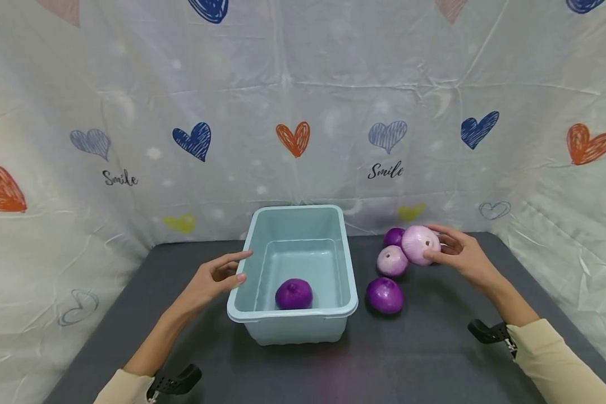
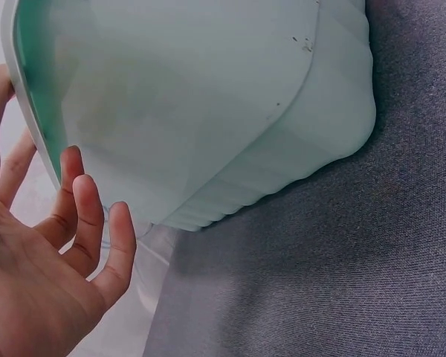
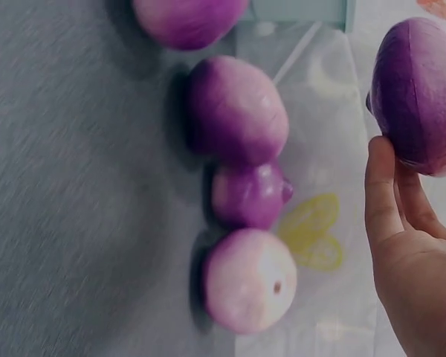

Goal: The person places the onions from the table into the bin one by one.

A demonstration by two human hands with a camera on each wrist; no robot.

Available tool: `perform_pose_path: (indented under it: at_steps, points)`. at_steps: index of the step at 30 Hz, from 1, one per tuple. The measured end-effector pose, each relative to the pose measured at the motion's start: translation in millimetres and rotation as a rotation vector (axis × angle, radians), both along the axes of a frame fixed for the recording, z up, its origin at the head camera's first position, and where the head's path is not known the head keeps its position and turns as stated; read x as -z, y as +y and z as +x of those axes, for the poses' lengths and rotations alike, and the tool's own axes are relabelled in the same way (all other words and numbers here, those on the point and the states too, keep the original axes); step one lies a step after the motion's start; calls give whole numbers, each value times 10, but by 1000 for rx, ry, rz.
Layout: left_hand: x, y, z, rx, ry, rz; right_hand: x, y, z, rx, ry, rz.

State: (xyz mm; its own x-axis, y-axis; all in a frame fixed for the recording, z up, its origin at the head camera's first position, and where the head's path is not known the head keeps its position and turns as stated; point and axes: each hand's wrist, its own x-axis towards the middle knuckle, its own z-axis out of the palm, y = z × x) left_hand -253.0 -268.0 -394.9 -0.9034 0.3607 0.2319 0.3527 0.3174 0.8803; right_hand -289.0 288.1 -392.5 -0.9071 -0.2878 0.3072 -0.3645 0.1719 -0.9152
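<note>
My right hand (image 1: 459, 255) holds a pale purple onion (image 1: 421, 245) between thumb and fingers, raised above the dark table. In the right wrist view this onion (image 3: 416, 97) shows a deep purple side. At the light blue plastic bin (image 1: 303, 313), my left hand (image 1: 217, 278) has its index finger and thumb at the left rim, the other fingers loosely bent. The left wrist view shows that hand (image 2: 52, 260) beside the bin's outer wall (image 2: 201, 82). Inside the bin, near its front wall, lies one purple onion (image 1: 294, 294).
Right of the bin, a dark purple onion (image 1: 384, 295) lies nearest the front. Behind it are a paler onion (image 1: 391, 261) and another purple one (image 1: 394, 237). A further pale onion (image 3: 249, 281) appears in the right wrist view. A heart-printed cloth (image 1: 333, 101) hangs behind the table.
</note>
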Motion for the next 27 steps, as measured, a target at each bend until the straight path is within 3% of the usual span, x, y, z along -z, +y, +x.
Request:
perform_pose_path:
  at_steps: [27]
  points:
    - [-11,-11,15,-4,0,-1,-241,-610,-251,-116,-29,-52]
